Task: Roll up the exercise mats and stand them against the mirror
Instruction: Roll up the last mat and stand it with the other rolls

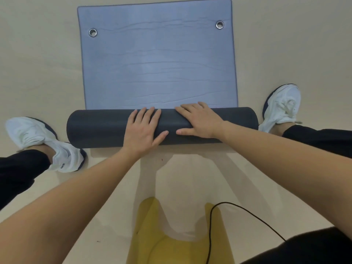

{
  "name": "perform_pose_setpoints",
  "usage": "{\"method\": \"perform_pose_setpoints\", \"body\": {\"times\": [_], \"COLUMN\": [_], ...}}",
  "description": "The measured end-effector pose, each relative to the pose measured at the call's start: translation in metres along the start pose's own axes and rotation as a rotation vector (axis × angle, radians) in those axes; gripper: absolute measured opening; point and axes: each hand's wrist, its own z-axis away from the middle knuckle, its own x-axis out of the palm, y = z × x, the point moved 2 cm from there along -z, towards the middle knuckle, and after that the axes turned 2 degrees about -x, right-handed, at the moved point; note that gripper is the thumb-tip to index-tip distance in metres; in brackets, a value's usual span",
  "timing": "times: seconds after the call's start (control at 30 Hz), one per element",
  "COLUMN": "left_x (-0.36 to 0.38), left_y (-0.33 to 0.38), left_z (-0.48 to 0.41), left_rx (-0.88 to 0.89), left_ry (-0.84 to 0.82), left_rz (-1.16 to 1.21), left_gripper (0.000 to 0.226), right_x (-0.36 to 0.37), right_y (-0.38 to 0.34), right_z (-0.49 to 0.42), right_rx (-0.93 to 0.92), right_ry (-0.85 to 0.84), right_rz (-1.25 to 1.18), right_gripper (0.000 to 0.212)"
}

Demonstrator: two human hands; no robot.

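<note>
Left grip (pixel 142 130) and right grip (pixel 198 121): both lie flat on top of the roll (pixel 106 128), fingers straight and slightly spread, palms pressing down, nothing clasped. They sit side by side at the roll's middle, thumbs pointing toward each other but apart.

Count:
- Mats: one mat (pixel 158 63), blue-grey, on the beige floor (pixel 38 54). Its near part is wound into the dark grey roll; the rest lies flat beyond the roll, on the side away from the person, with faint creases across it.
- Eyelets: two, metal, in the flat part near the edge farthest from the roll: left eyelet (pixel 93 32) and right eyelet (pixel 219 24), one toward each far corner.
- Shoes: two, white. The left shoe (pixel 43 141) stands near the roll's left end, toward its near side. The right shoe (pixel 282 107) stands just beside the roll's right end. Black trouser legs (pixel 19 168) rise from both.
- Cables: one black cable (pixel 247 216), curving over the floor on the person's side of the roll, well apart from it.
- Yellow cloth (pixel 152 235): one piece, also on the person's side of the roll, at the bottom edge of view; cannot tell what it is.
</note>
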Motion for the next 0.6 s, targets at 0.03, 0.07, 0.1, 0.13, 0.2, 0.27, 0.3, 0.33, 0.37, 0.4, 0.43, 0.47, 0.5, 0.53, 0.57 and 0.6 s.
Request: {"method": "perform_pose_setpoints", "body": {"times": [0.03,0.07,0.1,0.13,0.2,0.27,0.3,0.33,0.37,0.4,0.43,0.47,0.5,0.53,0.57,0.6], "left_x": [-0.002,-0.005,-0.008,-0.012,-0.018,-0.024,-0.027,-0.028,-0.029,-0.03,-0.031,-0.033,-0.035,-0.039,-0.042,-0.045], "left_y": [-0.002,-0.005,-0.006,-0.009,-0.014,-0.021,-0.024,-0.027,-0.03,-0.032,-0.034,-0.035,-0.035,-0.034,-0.032,-0.031], "left_z": [-0.008,-0.016,-0.025,-0.034,-0.054,-0.074,-0.083,-0.091,-0.098,-0.104,-0.109,-0.112,-0.114,-0.115,-0.113,-0.109], "left_rx": [-0.001,-0.01,-0.024,-0.04,-0.066,-0.075,-0.078,-0.086,-0.098,-0.112,-0.123,-0.131,-0.136,-0.144,-0.159,-0.18], "left_ry": [-0.003,-0.01,-0.024,-0.045,-0.119,-0.209,-0.252,-0.3,-0.347,-0.38,-0.388,-0.363,-0.306,-0.231,-0.156,-0.087], "left_rz": [0.0,0.006,0.018,0.034,0.065,0.089,0.105,0.124,0.146,0.169,0.188,0.196,0.19,0.177,0.172,0.181], "left_gripper": [0.073,0.073,0.071,0.07,0.068,0.068,0.068,0.068,0.068,0.067,0.066,0.065,0.063,0.059,0.055,0.051], "right_x": [-0.003,-0.006,-0.007,-0.007,-0.001,0.008,0.012,0.015,0.017,0.015,0.012,0.008,0.004,-0.001,-0.006,-0.01], "right_y": [0.0,0.0,-0.002,-0.004,-0.006,-0.006,-0.004,-0.003,-0.001,0.002,0.005,0.009,0.013,0.017,0.02,0.025], "right_z": [0.001,0.004,0.009,0.014,0.027,0.037,0.04,0.042,0.041,0.038,0.034,0.03,0.025,0.021,0.017,0.013], "right_rx": [0.043,0.085,0.106,0.101,0.068,0.098,0.129,0.153,0.168,0.177,0.181,0.181,0.181,0.18,0.178,0.176], "right_ry": [0.053,0.131,0.221,0.311,0.431,0.378,0.304,0.235,0.184,0.152,0.136,0.131,0.134,0.142,0.156,0.178], "right_rz": [0.029,0.053,0.074,0.099,0.155,0.208,0.239,0.27,0.292,0.297,0.291,0.283,0.274,0.257,0.233,0.206], "right_gripper": [0.094,0.09,0.085,0.081,0.078,0.085,0.09,0.096,0.102,0.106,0.109,0.111,0.112,0.112,0.111,0.11]}}
